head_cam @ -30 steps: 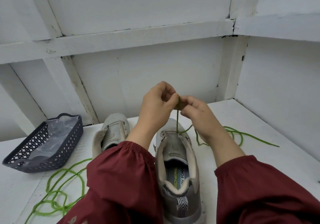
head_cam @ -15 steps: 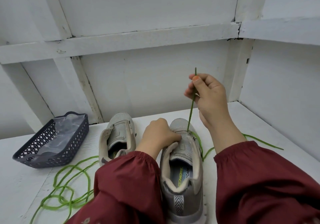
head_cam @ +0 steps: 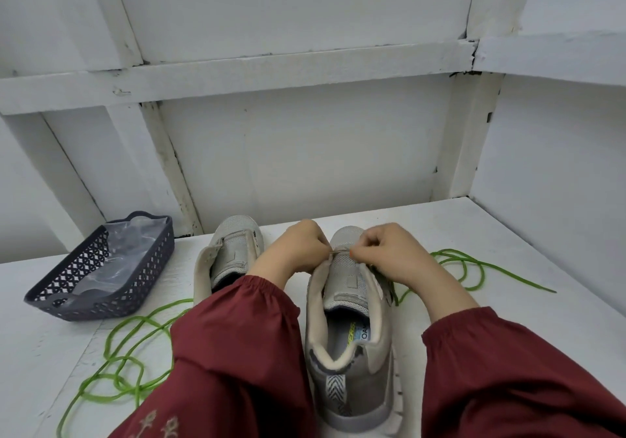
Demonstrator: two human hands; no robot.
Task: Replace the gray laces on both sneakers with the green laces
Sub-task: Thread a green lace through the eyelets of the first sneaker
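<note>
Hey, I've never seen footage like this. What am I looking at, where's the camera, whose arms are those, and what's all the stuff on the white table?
There is no machine here. A person wears one camera on the head, and it looks down at their own arms in dark red sleeves. On the white table stand two gray sneakers, toes pointing away. The left hand grips the lacing edge of the near sneaker by its toe end. The right hand pinches there too, apparently holding a green lace that trails off to the right; its tip is hidden. The far sneaker shows no lace. A second green lace lies looped at left, near a dark basket lined with clear plastic.
</note>
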